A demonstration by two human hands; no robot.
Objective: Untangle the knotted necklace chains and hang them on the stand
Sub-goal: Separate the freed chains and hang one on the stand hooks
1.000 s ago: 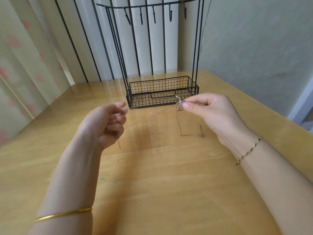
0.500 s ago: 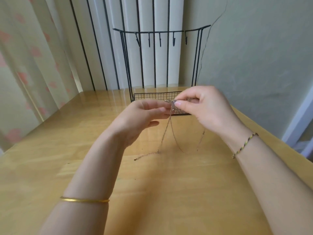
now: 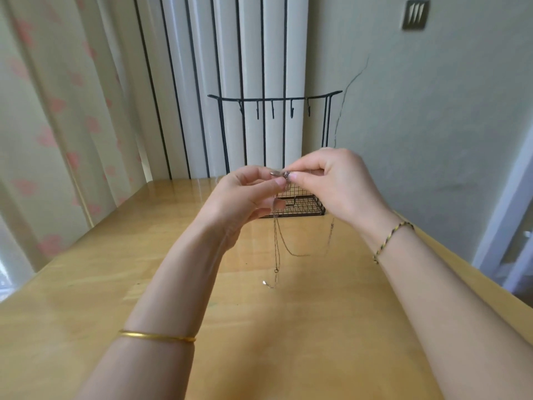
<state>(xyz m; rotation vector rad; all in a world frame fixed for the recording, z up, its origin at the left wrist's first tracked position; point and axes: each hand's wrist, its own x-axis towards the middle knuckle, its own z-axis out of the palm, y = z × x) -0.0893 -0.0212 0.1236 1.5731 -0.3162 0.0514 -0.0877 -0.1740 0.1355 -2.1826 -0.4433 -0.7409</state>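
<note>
Hands apart a second ago, chain taut between them; now brought together and raised before stand (image 3: pixel 274 98). Left hand (image 3: pixel 242 197) and right hand (image 3: pixel 337 186) both pinch what looks like knot (image 3: pixel 286 175). Chain (image 3: pixel 276 241) dangles below, its end near tabletop (image 3: pixel 288 342). Hooks bare: likely untangling, hanging not yet begun.

Both forearms (image 3: pixel 450 307) are bare down to the bottom edge of the view. A thin, plain gold bangle (image 3: pixel 157 336) rings the left one, well down the arm from the left hand (image 3: pixel 230 197); it is smooth, with a bright sheen. At the wrist just below the right hand (image 3: pixel 340 183) is a slim braided cord bracelet (image 3: pixel 392 235) in yellow and dark strands, knotted at its lower end. The right thumbnail is short and pale.
</note>
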